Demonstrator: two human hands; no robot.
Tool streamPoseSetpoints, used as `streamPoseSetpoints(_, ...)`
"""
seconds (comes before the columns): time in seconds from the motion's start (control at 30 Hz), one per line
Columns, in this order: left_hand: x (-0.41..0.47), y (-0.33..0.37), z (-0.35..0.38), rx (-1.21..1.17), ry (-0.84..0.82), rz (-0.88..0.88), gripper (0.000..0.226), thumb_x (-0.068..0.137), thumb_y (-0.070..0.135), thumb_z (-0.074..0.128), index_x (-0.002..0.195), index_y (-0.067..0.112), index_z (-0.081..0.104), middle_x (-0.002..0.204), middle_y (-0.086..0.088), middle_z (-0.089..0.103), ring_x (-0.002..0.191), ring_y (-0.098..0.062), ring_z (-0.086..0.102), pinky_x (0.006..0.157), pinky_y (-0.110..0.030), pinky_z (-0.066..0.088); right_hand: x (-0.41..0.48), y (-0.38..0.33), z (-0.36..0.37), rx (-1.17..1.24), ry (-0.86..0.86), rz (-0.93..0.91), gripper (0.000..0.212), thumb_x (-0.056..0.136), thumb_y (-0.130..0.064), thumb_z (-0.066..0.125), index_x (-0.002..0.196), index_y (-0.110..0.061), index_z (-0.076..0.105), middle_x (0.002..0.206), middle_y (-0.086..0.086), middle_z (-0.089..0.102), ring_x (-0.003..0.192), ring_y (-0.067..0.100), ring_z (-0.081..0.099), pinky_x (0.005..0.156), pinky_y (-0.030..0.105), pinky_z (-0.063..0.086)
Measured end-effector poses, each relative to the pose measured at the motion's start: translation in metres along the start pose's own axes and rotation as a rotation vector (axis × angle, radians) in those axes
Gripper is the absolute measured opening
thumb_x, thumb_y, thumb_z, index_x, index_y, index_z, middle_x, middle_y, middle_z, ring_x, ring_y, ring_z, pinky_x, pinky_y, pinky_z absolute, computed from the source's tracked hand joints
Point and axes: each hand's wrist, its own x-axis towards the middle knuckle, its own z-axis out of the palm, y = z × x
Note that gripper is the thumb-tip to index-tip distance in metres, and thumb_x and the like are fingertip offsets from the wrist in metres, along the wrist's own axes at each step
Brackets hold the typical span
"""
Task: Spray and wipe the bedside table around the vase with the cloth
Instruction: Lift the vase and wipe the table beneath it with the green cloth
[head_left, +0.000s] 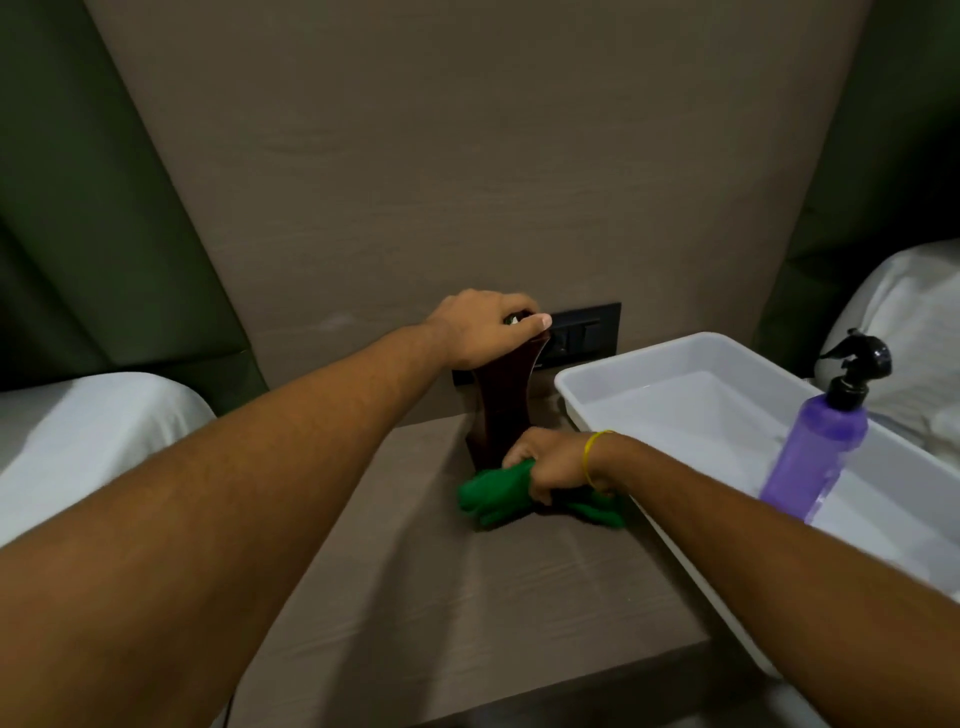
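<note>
The dark vase is stood at the bench centre and clasped at its rim by the left hand. A green cloth is bunched tight in the right hand, pressed onto the bench against the vase's base at its 5 o'clock. A purple spray bottle is stood in the white tub at 3 o'clock.

Left hand gripping vase, right hand clutching cloth
</note>
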Motion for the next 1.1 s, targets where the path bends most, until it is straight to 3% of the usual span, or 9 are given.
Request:
streamPoseSetpoints(0.13, 0.0, -0.001, 0.0, -0.018, 0.007, 0.002, 0.05, 0.104, 0.068, 0.037, 0.134, 0.037, 0.062, 0.133, -0.006, 0.069, 0.12, -0.03, 0.061, 0.099, -0.047, 0.05, -0.024, 0.006, 0.01, 1.125, 0.377, 0.02, 0.049, 0.072, 0.024, 0.045, 0.108, 0.004, 0.073, 0.111, 0.039, 0.071, 0.089, 0.046, 0.067, 0.089, 0.061, 0.056)
streamPoseSetpoints(0.23, -0.002, -0.001, 0.0, -0.04, -0.002, 0.0, 0.054, 0.101, 0.071, 0.034, 0.133, 0.038, 0.062, 0.132, -0.005, 0.069, 0.118, -0.029, 0.061, 0.098, -0.047, 0.05, -0.034, -0.006, 0.03, 1.669, 0.729, -0.095, 0.044, 0.074, 0.022, 0.046, 0.112, 0.014, 0.065, 0.105, 0.039, 0.067, 0.089, 0.048, 0.063, 0.086, 0.063, 0.055)
streamPoseSetpoints(0.3, -0.003, -0.002, 0.0, -0.039, -0.004, 0.002, 0.055, 0.101, 0.072, 0.033, 0.133, 0.038, 0.063, 0.132, -0.003, 0.069, 0.119, -0.027, 0.062, 0.098, -0.046, 0.05, -0.037, -0.022, 0.037, 1.616, 1.121, -0.186, 0.039, 0.074, 0.023, 0.051, 0.102, 0.0, 0.066, 0.091, 0.02, 0.068, 0.081, 0.035, 0.066, 0.071, 0.043, 0.057)
streamPoseSetpoints(0.37, -0.004, -0.002, 0.0, -0.042, -0.001, 0.007, 0.054, 0.102, 0.071, 0.034, 0.133, 0.038, 0.063, 0.133, 0.0, 0.069, 0.12, -0.025, 0.061, 0.099, -0.046, 0.05, -0.04, -0.036, 0.038, 1.197, 1.503, -0.237, 0.047, 0.075, 0.018, 0.061, 0.109, -0.014, 0.064, 0.092, 0.001, 0.07, 0.081, 0.014, 0.071, 0.07, 0.03, 0.057)
streamPoseSetpoints(0.47, -0.004, -0.001, -0.002, -0.032, -0.015, 0.002, 0.058, 0.098, 0.072, 0.033, 0.136, 0.038, 0.062, 0.137, -0.001, 0.068, 0.122, -0.027, 0.061, 0.1, -0.046, 0.049, -0.03, -0.047, 0.042, 0.497, 1.705, -0.356, 0.053, 0.073, 0.012, 0.066, 0.122, -0.006, 0.059, 0.107, 0.01, 0.064, 0.1, 0.024, 0.064, 0.087, 0.032, 0.053)
streamPoseSetpoints(0.57, -0.003, 0.0, -0.005, 0.0, -0.035, 0.0, 0.064, 0.089, 0.063, 0.033, 0.142, 0.037, 0.058, 0.143, -0.003, 0.065, 0.126, -0.03, 0.059, 0.101, -0.044, 0.048, -0.001, -0.048, 0.052, 0.06, 1.6, -0.391, 0.056, 0.063, 0.016, 0.063, 0.118, 0.003, 0.059, 0.105, 0.021, 0.057, 0.098, 0.038, 0.053, 0.088, 0.045, 0.047)
streamPoseSetpoints(0.7, -0.002, -0.001, -0.001, -0.045, -0.009, 0.0, 0.051, 0.103, 0.069, 0.035, 0.135, 0.041, 0.062, 0.134, 0.001, 0.069, 0.12, -0.025, 0.061, 0.101, -0.046, 0.049, 0.031, -0.038, 0.063, -0.152, 1.276, -0.239, 0.046, 0.065, 0.011, 0.065, 0.109, -0.001, 0.062, 0.102, 0.02, 0.058, 0.09, 0.038, 0.054, 0.077, 0.055, 0.051)
streamPoseSetpoints(0.87, 0.001, -0.005, 0.001, -0.052, -0.018, -0.004, 0.056, 0.1, 0.073, 0.033, 0.137, 0.041, 0.061, 0.134, 0.0, 0.068, 0.118, -0.024, 0.06, 0.094, -0.043, 0.05, 0.041, -0.009, 0.079, -0.357, 1.032, -0.148, 0.043, 0.069, 0.004, 0.067, 0.108, -0.014, 0.06, 0.104, 0.01, 0.058, 0.088, 0.033, 0.056, 0.057, 0.048, 0.051)
streamPoseSetpoints(1.1, 0.006, -0.011, -0.002, -0.055, -0.055, -0.047, 0.059, 0.099, 0.075, 0.032, 0.137, 0.039, 0.061, 0.137, -0.002, 0.067, 0.122, -0.028, 0.059, 0.1, -0.047, 0.05, 0.034, -0.001, 0.072, -0.362, 0.79, -0.108, 0.034, 0.075, -0.009, 0.066, 0.097, -0.022, 0.043, 0.101, 0.005, 0.061, 0.086, 0.032, 0.062, 0.057, 0.036, 0.034)
